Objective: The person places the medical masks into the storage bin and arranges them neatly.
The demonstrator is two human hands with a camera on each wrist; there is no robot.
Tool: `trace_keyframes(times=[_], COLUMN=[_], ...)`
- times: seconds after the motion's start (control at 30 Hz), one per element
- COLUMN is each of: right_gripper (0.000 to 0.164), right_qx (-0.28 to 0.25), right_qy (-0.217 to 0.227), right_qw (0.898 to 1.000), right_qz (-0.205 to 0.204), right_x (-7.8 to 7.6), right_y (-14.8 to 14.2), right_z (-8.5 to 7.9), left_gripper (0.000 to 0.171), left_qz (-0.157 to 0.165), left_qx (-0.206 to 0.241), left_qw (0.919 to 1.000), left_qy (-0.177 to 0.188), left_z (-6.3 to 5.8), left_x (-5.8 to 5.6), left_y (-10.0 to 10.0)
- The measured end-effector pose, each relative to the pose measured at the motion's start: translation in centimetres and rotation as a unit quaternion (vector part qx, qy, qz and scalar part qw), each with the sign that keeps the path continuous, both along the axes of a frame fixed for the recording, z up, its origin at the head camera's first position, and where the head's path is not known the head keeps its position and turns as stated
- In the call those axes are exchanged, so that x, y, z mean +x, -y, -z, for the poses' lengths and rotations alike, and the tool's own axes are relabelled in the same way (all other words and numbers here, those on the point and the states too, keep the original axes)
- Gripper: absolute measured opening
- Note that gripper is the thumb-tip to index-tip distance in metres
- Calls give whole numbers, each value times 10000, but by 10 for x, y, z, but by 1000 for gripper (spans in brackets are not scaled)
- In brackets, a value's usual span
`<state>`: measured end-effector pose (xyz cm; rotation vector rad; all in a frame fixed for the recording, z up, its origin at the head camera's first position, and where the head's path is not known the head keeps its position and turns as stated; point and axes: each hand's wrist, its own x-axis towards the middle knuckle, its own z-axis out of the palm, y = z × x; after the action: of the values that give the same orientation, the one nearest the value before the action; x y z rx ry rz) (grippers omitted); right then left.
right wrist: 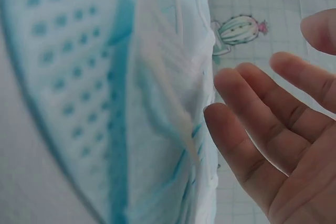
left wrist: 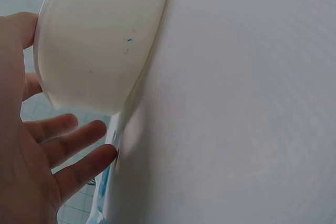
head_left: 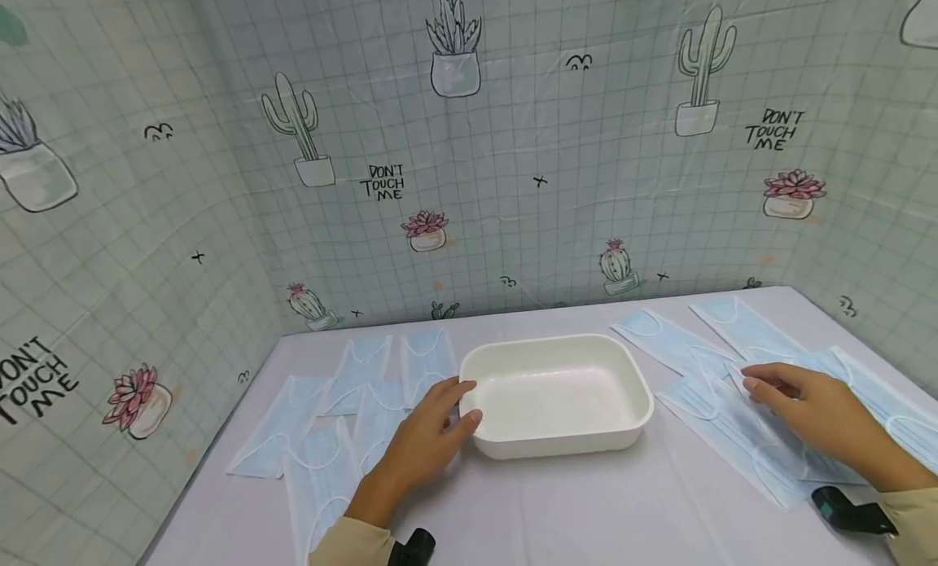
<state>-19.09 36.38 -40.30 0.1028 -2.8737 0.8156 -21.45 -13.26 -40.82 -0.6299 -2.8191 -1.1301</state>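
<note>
Blue mask (head_left: pixel 736 440), among several on worktop (head_left: pixel 572 509) right of white tray (head_left: pixel 557 445); beneath and leftward of right hand (head_left: pixel 824 411), the nearer; long axis slanting far-left to near-right. Right fingers loosely spread; left hand (head_left: pixel 423 440) at tray rim, fingers splayed.

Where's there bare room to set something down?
The widest bare patch of table lies in front of the white tray, between the left hand and the right masks. A narrower strip separates tray and patterned backdrop; the tray's floor is bare too. Crowded: left masks beside the left hand, and right masks around the right hand.
</note>
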Motion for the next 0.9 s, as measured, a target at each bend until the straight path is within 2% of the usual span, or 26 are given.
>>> trace_keyframes(times=[0.27, 0.6, 0.9], right_gripper=[50, 48, 49], right_qx=[-297, 16, -17], right_qy=[226, 19, 52], right_qw=[9992, 9985, 9996], right_qz=[152, 543, 293], right_x=[3, 8, 6], right_y=[-9, -22, -20], right_z=[1, 1, 5], left_gripper=[51, 49, 50], left_qz=[260, 290, 234], left_qx=[404, 608, 635], left_qw=[9988, 9976, 9975], left_qy=[126, 171, 189], left_z=[2, 5, 7], left_x=[-1, -1, 0], left_y=[3, 1, 2])
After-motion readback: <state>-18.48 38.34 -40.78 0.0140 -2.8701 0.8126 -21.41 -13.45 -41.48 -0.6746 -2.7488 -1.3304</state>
